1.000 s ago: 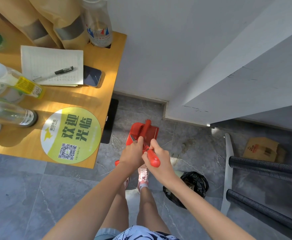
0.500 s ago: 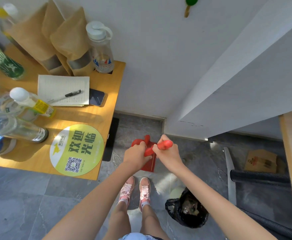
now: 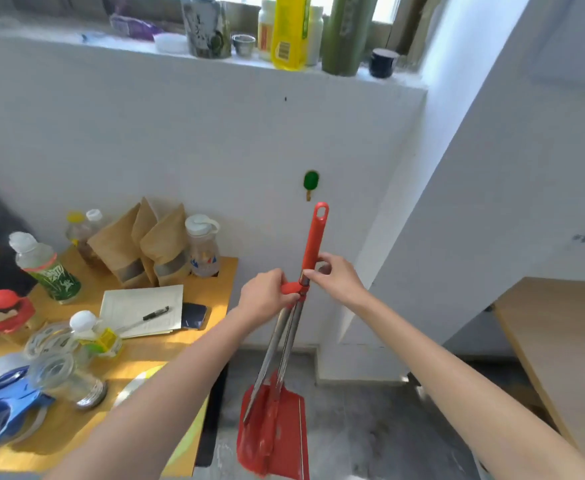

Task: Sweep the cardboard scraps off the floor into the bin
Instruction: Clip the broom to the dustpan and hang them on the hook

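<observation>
Both bare forearms stretched forward from the bottom edge, meeting at centre. Left hand (image 3: 267, 295) closed in a fist around the red plastic clip joining two metal poles. Right hand (image 3: 336, 277) at 3 o'clock of the left, thumb and fingertips pinched on the red plastic broom handle with hanging loop (image 3: 314, 240), held upright and tilted slightly right. Below the hands, at 6 o'clock, two thin silver metal poles (image 3: 284, 336) running down into the red plastic dustpan (image 3: 277, 431), hanging just above the grey stone floor (image 3: 370, 427). At 9 o'clock, a yellow wooden table (image 3: 211, 296) crowded with bottles, brown paper pouches, a notepad with a black pen. White wall (image 3: 145, 133) behind, small green hook (image 3: 311, 181) at 12 o'clock of the handle. Window ledge with jars along the top. No cardboard scraps or bin in view.
</observation>
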Available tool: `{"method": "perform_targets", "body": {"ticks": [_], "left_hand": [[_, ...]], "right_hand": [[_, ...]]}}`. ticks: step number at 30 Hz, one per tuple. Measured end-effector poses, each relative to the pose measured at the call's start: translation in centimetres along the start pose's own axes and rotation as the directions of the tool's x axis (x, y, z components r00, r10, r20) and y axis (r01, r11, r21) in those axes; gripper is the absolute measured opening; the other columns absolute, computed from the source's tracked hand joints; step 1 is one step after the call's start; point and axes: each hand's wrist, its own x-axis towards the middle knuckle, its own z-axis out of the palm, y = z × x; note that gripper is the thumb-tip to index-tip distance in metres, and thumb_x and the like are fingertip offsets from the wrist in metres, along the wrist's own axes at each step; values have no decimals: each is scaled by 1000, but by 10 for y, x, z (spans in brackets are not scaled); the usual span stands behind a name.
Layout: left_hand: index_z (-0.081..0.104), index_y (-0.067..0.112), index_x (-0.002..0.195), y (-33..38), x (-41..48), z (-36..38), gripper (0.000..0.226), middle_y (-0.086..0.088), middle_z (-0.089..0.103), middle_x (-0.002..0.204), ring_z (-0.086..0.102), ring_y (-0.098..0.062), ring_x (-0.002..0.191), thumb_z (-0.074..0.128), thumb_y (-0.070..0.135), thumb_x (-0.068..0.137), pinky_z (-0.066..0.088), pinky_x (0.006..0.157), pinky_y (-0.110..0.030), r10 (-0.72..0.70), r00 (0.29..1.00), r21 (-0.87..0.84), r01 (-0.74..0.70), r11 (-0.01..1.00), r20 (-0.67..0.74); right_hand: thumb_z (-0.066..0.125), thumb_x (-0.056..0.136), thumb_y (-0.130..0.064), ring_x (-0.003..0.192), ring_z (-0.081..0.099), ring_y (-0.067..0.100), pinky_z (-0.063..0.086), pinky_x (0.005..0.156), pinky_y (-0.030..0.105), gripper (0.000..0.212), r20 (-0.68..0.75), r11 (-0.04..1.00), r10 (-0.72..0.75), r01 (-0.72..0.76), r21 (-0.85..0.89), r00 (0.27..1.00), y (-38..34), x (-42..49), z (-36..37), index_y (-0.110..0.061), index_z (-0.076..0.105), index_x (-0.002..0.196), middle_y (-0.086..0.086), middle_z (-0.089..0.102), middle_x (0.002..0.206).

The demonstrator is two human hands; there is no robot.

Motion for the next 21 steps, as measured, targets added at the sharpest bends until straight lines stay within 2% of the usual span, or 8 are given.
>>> {"method": "perform_targets", "body": {"ticks": [2,5,12,15,18,21], "left_hand": [[58,18,90,7,9,-14,30,0,68,88,66,-22,82,69,44,78,55,76,-38,-10,1000,-24,9,1000,-7],[64,17,86,10,12,-22,28,0,69,81,67,-21,76,69,44,79,57,74,-38,-14,1000,-28,14,1000,-5],[71,18,77,10,14,-21,26,-2,70,73,66,-23,73,68,44,78,51,65,-33,-18,999,-16,17,1000,-46],[71,19,80,13,26,-22,30,-1,71,75,67,-22,74,67,48,78,51,65,-33,-16,999,-11,16,1000,-45],[71,20,83,13,42,-17,31,-1,71,77,67,-23,76,67,50,78,49,65,-32,-11,999,14,12,1000,-33],[71,21,83,9,60,-5,31,0,71,77,67,-22,76,67,51,78,54,67,-34,-21,999,1,21,1000,-41]], "right_hand": [[64,83,-27,80,63,22,46,74,28,27,-8,1000,-18,18,-16,1000,-12,9,-5,-16,69,108,8,70,82],[64,86,-23,81,61,17,44,76,26,26,-26,999,-35,34,-5,999,-21,12,-5,-13,69,109,2,65,82],[60,87,-15,75,59,13,38,69,22,17,-51,999,-49,49,3,997,-27,7,-9,-5,72,93,-1,66,78],[56,89,-21,74,59,14,41,71,25,20,-89,1000,-30,31,4,996,-26,19,-7,-10,71,84,-2,66,74],[51,93,-27,68,56,14,38,67,24,25,-125,1000,-14,16,15,992,-20,31,-4,-15,63,74,-6,62,66],[47,96,-29,72,57,16,39,68,25,28,-113,1000,3,-1,21,994,-13,50,2,-14,61,76,6,70,80]]}}
